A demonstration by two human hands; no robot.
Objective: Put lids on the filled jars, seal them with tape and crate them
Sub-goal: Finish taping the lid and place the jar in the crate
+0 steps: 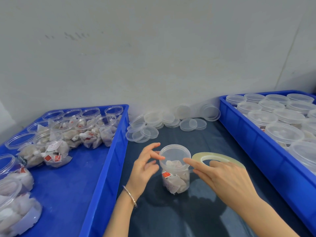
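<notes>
A clear jar full of tea bags stands upright on the dark table, a clear lid on its top. My left hand is at the jar's left side, fingers apart, fingertips touching the lid's rim. My right hand holds a thin roll of clear tape just right of the jar, its index finger pressed against the lid's edge. Whether a strip of tape runs onto the jar is too faint to tell.
A blue crate on the left holds several open filled jars. A blue crate on the right holds several lidded jars. Loose clear lids lie in stacks along the back wall.
</notes>
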